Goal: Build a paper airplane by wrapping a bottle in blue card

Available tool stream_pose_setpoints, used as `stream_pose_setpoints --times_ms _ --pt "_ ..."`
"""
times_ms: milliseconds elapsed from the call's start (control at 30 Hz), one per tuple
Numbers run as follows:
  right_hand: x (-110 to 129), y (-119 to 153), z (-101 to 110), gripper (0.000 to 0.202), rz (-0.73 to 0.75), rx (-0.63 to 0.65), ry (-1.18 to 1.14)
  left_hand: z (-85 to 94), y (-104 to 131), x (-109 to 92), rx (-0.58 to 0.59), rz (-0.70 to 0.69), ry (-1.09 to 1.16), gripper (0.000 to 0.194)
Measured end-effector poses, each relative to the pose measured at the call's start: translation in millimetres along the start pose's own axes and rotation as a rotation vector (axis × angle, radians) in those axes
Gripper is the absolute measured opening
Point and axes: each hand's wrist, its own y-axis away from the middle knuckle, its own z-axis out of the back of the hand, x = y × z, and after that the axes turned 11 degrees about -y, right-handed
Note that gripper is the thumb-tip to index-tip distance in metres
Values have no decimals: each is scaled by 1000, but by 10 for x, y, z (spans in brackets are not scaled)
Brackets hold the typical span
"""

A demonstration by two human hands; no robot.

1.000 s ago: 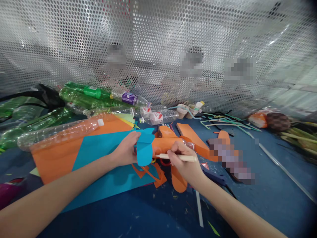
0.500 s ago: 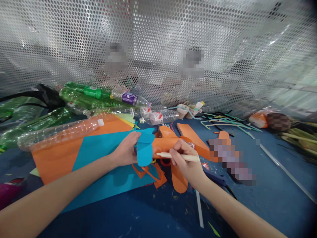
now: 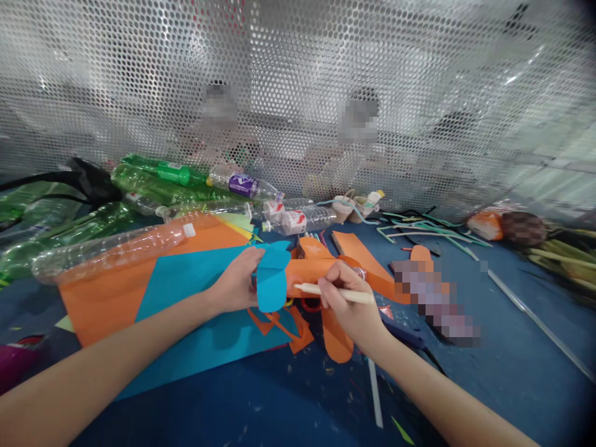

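In the middle of the head view, my left hand (image 3: 238, 280) grips the end of a model plane (image 3: 310, 272) with an orange paper-covered body. A blue paper piece (image 3: 272, 282) with scalloped edges covers that end, and an orange rounded wing (image 3: 338, 338) sticks out toward me. My right hand (image 3: 356, 304) pinches a cream-coloured pen (image 3: 338, 294). The pen's tip is at the orange side, near the blue piece; whether it touches, I cannot tell. The far end of the plane is partly hidden behind my right hand.
Blue paper (image 3: 186, 347) and orange paper (image 3: 100, 307) lie under my left arm. Plastic bottles (image 3: 298, 220) line the back, before a perforated metal screen (image 3: 298, 81). Straws (image 3: 433, 233) and a blurred-out object (image 3: 433, 298) lie right. People show beyond the screen.
Almost nothing differs. Both hands keep their places, and the pen tip stays at the orange side with only a very slight shift.
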Motion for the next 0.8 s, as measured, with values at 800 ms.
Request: stream_pose_setpoints --times_ms 800 --pt "56 -8 -3 26 14 6 103 -29 27 38 -9 -4 12 59"
